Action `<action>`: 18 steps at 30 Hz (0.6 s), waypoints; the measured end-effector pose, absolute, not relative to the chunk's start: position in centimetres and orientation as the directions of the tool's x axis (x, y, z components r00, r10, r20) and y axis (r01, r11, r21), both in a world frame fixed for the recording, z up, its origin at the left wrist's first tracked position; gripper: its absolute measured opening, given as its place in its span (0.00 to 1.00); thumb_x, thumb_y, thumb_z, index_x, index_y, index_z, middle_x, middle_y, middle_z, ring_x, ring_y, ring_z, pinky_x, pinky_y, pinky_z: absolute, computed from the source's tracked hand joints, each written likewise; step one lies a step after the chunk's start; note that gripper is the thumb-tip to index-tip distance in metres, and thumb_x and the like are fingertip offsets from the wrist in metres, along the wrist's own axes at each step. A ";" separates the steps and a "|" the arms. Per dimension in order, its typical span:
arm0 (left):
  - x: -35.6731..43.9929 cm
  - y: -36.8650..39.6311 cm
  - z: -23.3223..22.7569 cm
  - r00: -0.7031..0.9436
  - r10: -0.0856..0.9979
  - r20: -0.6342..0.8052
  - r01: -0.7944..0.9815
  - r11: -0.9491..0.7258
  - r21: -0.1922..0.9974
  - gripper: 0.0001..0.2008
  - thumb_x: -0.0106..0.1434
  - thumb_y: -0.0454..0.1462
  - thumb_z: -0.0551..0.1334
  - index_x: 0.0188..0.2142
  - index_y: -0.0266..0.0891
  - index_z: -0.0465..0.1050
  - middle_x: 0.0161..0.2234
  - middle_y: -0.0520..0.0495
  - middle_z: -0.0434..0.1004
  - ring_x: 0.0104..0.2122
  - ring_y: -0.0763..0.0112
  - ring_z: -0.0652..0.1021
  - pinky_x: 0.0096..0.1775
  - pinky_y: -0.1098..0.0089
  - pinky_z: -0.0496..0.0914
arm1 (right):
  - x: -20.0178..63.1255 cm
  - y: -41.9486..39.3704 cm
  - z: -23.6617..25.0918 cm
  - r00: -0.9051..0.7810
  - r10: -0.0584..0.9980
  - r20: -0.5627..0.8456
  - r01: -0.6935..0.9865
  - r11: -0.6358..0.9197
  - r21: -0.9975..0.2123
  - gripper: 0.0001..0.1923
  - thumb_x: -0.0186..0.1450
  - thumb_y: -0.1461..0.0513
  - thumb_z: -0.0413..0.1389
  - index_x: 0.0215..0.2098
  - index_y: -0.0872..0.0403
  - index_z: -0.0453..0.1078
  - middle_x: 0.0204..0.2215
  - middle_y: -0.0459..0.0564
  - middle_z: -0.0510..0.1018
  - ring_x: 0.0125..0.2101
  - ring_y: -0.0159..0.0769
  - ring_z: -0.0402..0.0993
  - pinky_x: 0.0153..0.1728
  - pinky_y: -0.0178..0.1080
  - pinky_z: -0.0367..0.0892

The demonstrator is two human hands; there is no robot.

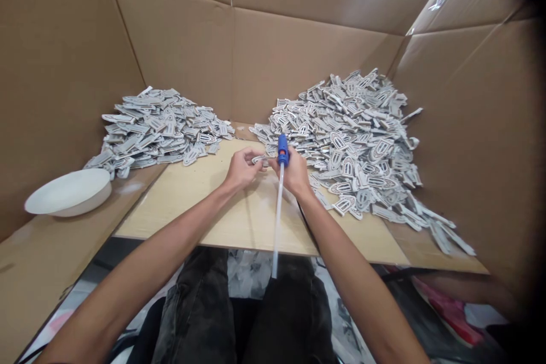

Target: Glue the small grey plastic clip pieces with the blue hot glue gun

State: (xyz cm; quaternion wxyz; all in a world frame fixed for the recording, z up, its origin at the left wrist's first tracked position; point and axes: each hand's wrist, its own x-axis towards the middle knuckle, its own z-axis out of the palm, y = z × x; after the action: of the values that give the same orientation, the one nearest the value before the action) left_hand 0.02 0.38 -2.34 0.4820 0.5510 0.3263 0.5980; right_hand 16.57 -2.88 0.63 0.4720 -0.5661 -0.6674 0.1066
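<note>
In my right hand [296, 170] is a blue hot glue gun [282, 149], gripped near the middle of the table. A long whitish glue stick [278, 216] sticks out of its back end toward me. My left hand [245, 168] pinches a small pale cut-out piece [260, 159] with an arched outline, just left of the glue gun. The fingers of my right hand are close to that piece; whether they touch it I cannot tell. The gun's nozzle points away from me, toward the right-hand heap.
A large heap of grey-white arched pieces [350, 136] rises at the right against the cardboard wall [315, 62]. Another heap [157, 128] lies at the left. A white bowl [68, 193] sits on the cardboard at far left. The pale board [179, 205] ends above my lap.
</note>
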 end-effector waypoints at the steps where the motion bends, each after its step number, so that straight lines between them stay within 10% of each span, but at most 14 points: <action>1: 0.1 0.3 -2.3 0.069 0.936 0.344 -0.218 -0.323 0.921 0.14 0.55 0.35 0.76 0.37 0.34 0.77 0.38 0.42 0.85 0.33 0.66 0.85 0.37 0.65 0.83 | 16.5 -2.9 0.7 0.089 0.851 0.518 0.668 0.334 -0.664 0.14 0.61 0.53 0.64 0.38 0.50 0.69 0.33 0.50 0.82 0.33 0.42 0.75 0.39 0.41 0.67; 18: -1.1 0.8 -1.2 0.048 0.984 0.173 -0.275 -0.153 0.949 0.13 0.56 0.41 0.78 0.32 0.35 0.80 0.29 0.46 0.81 0.31 0.68 0.79 0.37 0.68 0.76 | 16.4 -2.8 0.5 0.068 0.877 0.476 0.383 0.418 -0.824 0.30 0.64 0.33 0.60 0.38 0.51 0.74 0.31 0.51 0.82 0.31 0.40 0.78 0.31 0.39 0.71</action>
State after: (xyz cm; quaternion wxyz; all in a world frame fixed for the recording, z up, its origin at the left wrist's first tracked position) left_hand -1.09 0.80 -1.18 0.5381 0.4843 0.3657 0.5849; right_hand 16.42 -2.78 0.50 0.5429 -0.4891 -0.6436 0.2275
